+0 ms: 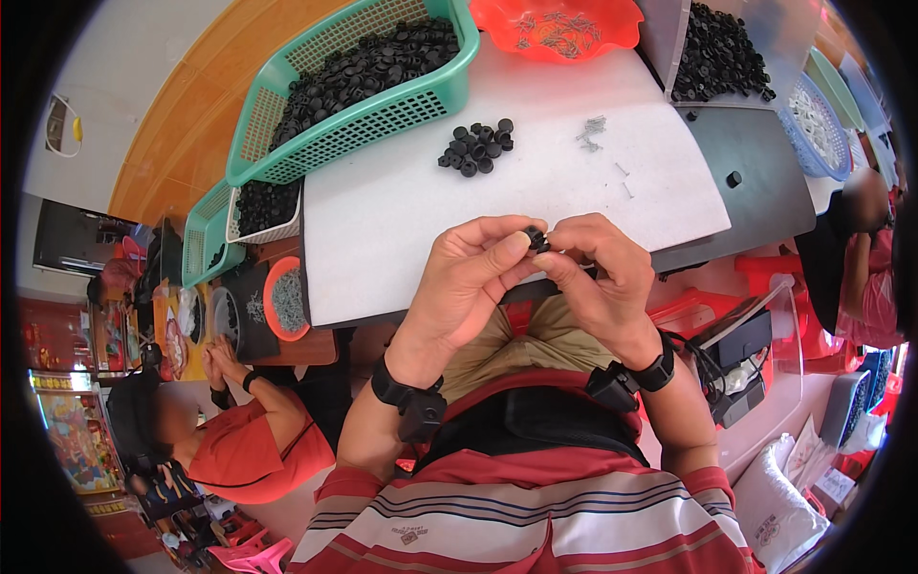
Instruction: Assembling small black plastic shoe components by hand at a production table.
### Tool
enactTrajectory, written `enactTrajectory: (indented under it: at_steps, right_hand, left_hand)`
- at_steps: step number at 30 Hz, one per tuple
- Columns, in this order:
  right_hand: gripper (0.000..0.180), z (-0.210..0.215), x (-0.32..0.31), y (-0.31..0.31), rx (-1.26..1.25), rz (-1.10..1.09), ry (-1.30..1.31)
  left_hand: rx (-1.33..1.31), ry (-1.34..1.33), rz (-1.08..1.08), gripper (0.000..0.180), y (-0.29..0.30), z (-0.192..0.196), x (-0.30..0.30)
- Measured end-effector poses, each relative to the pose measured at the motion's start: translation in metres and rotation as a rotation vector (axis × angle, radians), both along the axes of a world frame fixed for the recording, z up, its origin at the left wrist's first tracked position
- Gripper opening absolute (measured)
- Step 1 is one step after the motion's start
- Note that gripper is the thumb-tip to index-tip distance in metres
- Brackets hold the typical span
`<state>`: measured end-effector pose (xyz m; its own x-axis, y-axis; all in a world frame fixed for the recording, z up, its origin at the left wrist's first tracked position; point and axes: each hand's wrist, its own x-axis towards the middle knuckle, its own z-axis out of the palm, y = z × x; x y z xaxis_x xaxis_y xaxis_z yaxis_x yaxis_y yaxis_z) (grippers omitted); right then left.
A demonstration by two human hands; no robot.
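Over the near edge of the white work mat [382, 230], my two hands meet at a small black round plastic part [536, 239]. My left hand [469, 273] pinches it between thumb and fingertips. From the other side, my right hand [602, 273] is closed on the same part, its thumb and forefinger pressed to it. Whether a pin sits between the fingers I cannot make out. Farther out on the mat lies a pile of black caps [475, 146]. To its right are a small heap of metal pins [592, 132] and a few loose ones [623, 172].
A green basket [373, 120] full of black caps stands far left, above a white basket [277, 232] of black parts. A red bowl [488, 21] holds pins at the back. Black parts fill a clear bin [684, 57] at far right. A co-worker [258, 430] sits on the left.
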<state>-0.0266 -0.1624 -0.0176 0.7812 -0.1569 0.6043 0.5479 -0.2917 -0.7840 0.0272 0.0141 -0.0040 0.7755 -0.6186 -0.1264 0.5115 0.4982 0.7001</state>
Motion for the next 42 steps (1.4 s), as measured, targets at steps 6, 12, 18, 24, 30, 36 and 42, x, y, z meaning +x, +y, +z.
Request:
enactTrajectory:
  at_steps: [6, 12, 18, 24, 30, 36, 42]
  right_hand:
    - [0.022, 0.002, -0.001, -0.001, -0.1, -0.057, -0.028]
    - [0.024, -0.005, 0.0, 0.0, -0.126, -0.117, -0.096]
    - [0.026, -0.008, 0.002, 0.001, -0.124, -0.117, -0.154]
    - [0.027, -0.009, 0.002, -0.001, -0.151, -0.121, -0.166]
    - [0.027, -0.009, 0.002, -0.002, -0.167, -0.103, -0.163]
    - [0.025, -0.01, -0.001, -0.002, -0.126, -0.097, -0.085]
    - [0.022, -0.011, -0.003, -0.002, -0.099, -0.094, -0.046]
  left_hand:
    - [0.004, -0.005, 0.008, 0.022, -0.001, 0.001, -0.002]
    - [0.019, -0.024, 0.032, 0.021, -0.003, -0.001, -0.005]
    - [0.038, -0.053, 0.057, 0.018, -0.005, -0.003, -0.006]
    - [0.075, -0.085, 0.063, 0.018, -0.006, -0.004, -0.007]
    - [0.108, -0.099, 0.077, 0.018, -0.008, -0.006, -0.009]
    - [0.1, -0.113, 0.071, 0.019, -0.009, -0.005, -0.011]
    - [0.129, -0.126, 0.078, 0.018, -0.011, -0.005, -0.013]
